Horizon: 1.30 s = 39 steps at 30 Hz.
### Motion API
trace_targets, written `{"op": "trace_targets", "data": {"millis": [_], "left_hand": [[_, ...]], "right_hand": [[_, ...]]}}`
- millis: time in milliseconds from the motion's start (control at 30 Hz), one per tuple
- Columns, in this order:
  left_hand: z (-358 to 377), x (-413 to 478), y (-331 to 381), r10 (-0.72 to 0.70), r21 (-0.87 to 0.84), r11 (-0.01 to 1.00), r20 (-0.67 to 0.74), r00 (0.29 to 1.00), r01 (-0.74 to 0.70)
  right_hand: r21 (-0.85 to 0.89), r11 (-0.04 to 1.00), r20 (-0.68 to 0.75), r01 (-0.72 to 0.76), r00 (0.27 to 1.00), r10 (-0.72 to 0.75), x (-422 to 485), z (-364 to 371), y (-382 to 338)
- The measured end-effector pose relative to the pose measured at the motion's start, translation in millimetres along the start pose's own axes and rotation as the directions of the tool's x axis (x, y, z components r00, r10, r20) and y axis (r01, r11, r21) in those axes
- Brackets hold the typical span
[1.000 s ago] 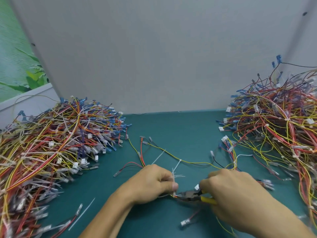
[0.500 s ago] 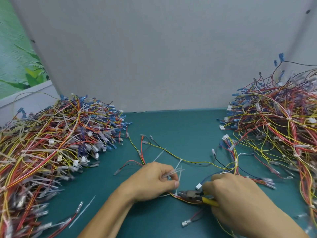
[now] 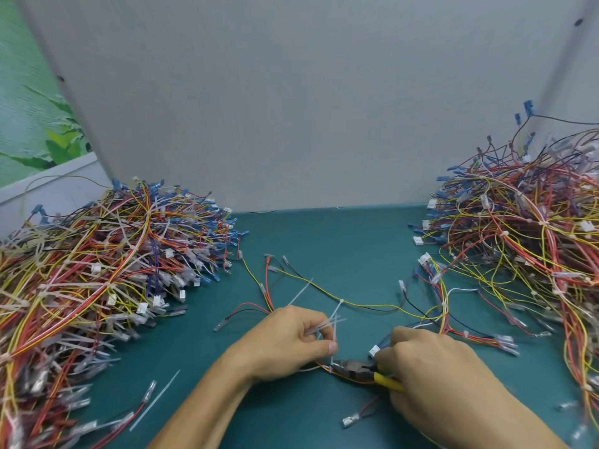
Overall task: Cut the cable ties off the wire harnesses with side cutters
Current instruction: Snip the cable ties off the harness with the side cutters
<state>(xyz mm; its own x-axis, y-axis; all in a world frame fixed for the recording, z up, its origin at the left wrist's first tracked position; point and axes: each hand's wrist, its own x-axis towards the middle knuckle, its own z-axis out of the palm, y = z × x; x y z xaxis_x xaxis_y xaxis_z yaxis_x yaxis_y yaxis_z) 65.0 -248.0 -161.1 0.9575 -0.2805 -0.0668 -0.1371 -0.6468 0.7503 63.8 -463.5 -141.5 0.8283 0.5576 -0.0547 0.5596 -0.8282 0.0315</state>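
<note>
Head view, and both hands are working low at the near middle of the green table (image 3: 340, 234). Left hand (image 3: 285, 345) is curled up, thumb and fingers pinching a small bunch of ties (image 3: 324, 325) that poke up and to the right out of the fist. Right hand (image 3: 434, 374) is wrapped round the yellow handles of the cutters (image 3: 355, 367), nose pointing left. Its tip sits right at a white tie (image 3: 330, 370) on a red-and-orange run of wire, just under the left thumb. Whether the blades have closed on it, I can't tell. The harness (image 3: 369, 306) fans out beyond the hands, with yellow, black and red wires spread across the table. A big tangled pile (image 3: 97, 270) lies on the left and a second heap (image 3: 518, 241) on the right, both well apart from the hands. One loose tie (image 3: 155, 400) lies flat beside the left forearm. A grey board (image 3: 291, 108) stands behind it all.
</note>
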Motion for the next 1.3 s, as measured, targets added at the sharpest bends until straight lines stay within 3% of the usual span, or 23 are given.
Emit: {"op": "trace_targets", "data": {"millis": [500,867,1167,1300], "left_hand": [[3,2,1,-0.026,0.077,0.997,-0.048,0.998,0.030],[2,1,4,-0.032,0.032,0.999,-0.046,0.998,0.034],[0,0,2,-0.086,-0.156,0.985,-0.036,0.996,0.079],[-5,1,3,-0.180,-0.449,0.888,-0.135,0.974,0.101]], "right_hand": [[-0.069,0.997,0.041,0.042,0.998,-0.039,0,6,-8],[-0.087,0.996,0.060,0.020,0.998,-0.015,0,4,-8],[-0.061,0.998,0.081,-0.010,0.997,0.015,1,9,-8],[-0.018,0.998,0.056,-0.060,0.997,0.061,2,10,-8]]}}
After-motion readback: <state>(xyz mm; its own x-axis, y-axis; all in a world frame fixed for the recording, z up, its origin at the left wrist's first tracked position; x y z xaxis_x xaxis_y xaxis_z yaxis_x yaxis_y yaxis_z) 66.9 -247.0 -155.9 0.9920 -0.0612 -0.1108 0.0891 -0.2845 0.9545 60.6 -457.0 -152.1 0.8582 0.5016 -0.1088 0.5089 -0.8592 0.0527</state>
